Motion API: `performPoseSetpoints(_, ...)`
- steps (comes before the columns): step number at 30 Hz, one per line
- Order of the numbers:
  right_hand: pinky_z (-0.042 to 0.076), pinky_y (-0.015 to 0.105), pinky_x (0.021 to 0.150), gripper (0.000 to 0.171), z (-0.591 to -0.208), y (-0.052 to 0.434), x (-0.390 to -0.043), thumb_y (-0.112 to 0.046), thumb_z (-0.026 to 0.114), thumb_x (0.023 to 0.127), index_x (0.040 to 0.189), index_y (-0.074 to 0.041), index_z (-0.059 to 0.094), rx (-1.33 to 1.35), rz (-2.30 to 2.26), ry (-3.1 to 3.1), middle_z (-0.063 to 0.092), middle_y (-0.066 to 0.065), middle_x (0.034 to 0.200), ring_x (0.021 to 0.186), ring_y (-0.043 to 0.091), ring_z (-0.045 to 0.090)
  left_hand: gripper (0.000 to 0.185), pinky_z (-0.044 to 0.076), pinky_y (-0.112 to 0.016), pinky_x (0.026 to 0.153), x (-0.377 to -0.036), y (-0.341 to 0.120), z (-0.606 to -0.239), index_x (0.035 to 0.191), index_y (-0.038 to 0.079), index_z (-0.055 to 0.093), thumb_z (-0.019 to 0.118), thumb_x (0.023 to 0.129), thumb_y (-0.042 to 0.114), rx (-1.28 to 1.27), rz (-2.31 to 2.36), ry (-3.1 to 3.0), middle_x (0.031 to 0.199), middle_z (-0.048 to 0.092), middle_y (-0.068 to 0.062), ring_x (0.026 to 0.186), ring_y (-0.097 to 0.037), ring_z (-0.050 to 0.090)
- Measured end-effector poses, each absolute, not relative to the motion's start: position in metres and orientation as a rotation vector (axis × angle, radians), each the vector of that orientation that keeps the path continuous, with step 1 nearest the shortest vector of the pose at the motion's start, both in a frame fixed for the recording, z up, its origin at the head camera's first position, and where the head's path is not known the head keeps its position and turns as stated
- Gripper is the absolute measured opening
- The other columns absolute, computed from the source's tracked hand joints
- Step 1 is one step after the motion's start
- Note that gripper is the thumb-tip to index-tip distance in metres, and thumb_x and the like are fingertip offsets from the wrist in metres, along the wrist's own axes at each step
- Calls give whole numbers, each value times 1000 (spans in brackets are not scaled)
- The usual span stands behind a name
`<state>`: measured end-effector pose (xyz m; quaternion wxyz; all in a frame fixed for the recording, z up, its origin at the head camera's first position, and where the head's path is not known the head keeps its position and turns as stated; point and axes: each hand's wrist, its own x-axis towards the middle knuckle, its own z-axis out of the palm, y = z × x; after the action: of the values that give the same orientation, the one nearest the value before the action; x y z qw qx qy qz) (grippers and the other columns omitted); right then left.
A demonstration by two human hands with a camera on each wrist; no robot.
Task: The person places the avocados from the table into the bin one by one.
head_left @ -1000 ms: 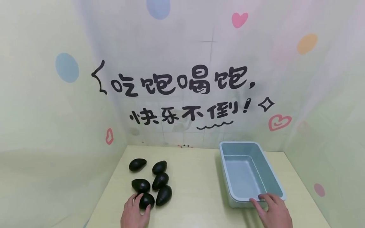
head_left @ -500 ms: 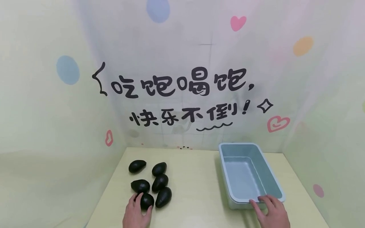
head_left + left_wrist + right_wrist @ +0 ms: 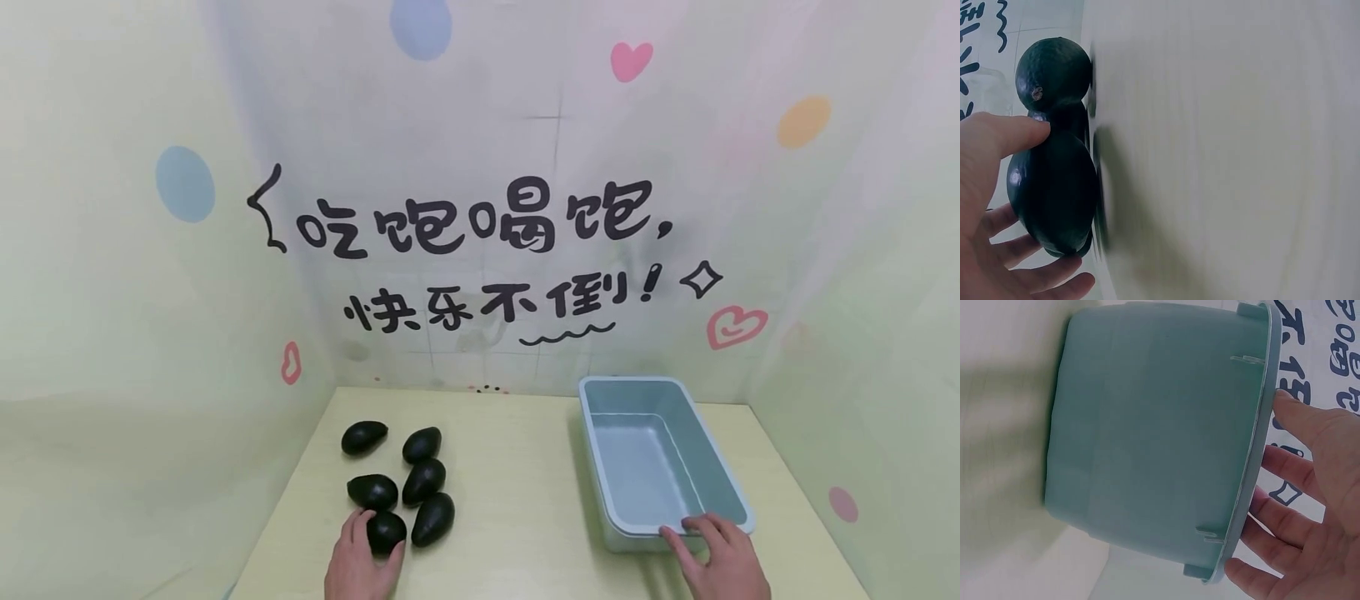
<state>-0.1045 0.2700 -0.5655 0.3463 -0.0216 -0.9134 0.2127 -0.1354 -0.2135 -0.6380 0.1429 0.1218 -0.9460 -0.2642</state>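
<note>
The left hand [image 3: 360, 567] grasps the nearest avocado [image 3: 386, 531] of a cluster of six, thumb and fingers curled round its sides; which way this fruit's long axis runs cannot be told. It lies on the table [image 3: 510, 500] well to the left of the blue bin [image 3: 720, 467], touching the avocado [image 3: 432, 518] just right of it, whose narrow end points away and rightward. The right hand [image 3: 723, 562] rests with straight fingers on the bin's near rim, and the bin's long axis runs away from the person.

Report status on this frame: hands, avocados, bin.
Left hand grips nearest avocado, thumb and fingers around it. Right hand rests fingers on near rim of blue bin, bin empty. Five other avocados on table, path unobstructed.
</note>
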Motion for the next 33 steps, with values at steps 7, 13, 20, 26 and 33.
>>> performPoseSetpoints(7, 49, 48, 76, 30, -569, 271, -106, -24, 96, 67, 83, -9, 76, -16, 558, -2298, 73, 13, 91, 86, 41, 69, 76, 56, -61, 77, -135, -213, -636, 142, 6, 53, 84, 85, 45, 457, -836, -2820, 146, 54, -27, 103, -49, 70)
performPoseSetpoints(13, 45, 40, 78, 32, -574, 274, -108, -26, 96, 68, 84, -7, 76, 19, 580, -2240, 72, 13, 90, 85, 41, 67, 70, 55, -68, 80, -134, -210, -634, 147, 16, 61, 81, 88, 48, 427, -813, -2846, 150, 52, -27, 114, -53, 66)
performPoseSetpoints(20, 42, 38, 79, 75, -582, 274, -112, -73, 65, 94, 81, 0, 78, 72, 638, -2116, 72, 16, 85, 81, 35, 61, 66, 55, -66, 77, -133, -210, -636, 141, 16, 65, 83, 86, 47, 456, -791, -2833, 147, 54, -23, 112, -49, 68)
performPoseSetpoints(26, 42, 37, 81, 73, -584, 274, -112, -70, 73, 89, 81, 1, 80, 25, 675, -2098, 73, 19, 86, 85, 28, 58, 64, 55, -64, 80, -131, -212, -635, 139, 16, 66, 83, 86, 46, 478, -780, -2816, 145, 56, -23, 107, -48, 70)
performPoseSetpoints(33, 43, 37, 81, 44, -583, 273, -111, -40, 94, 75, 81, 1, 80, 6, 678, -2116, 73, 17, 86, 84, 35, 59, 65, 55, -63, 88, -133, -215, -627, 138, 15, 68, 83, 86, 50, 458, -804, -2796, 142, 57, -23, 106, -48, 70)
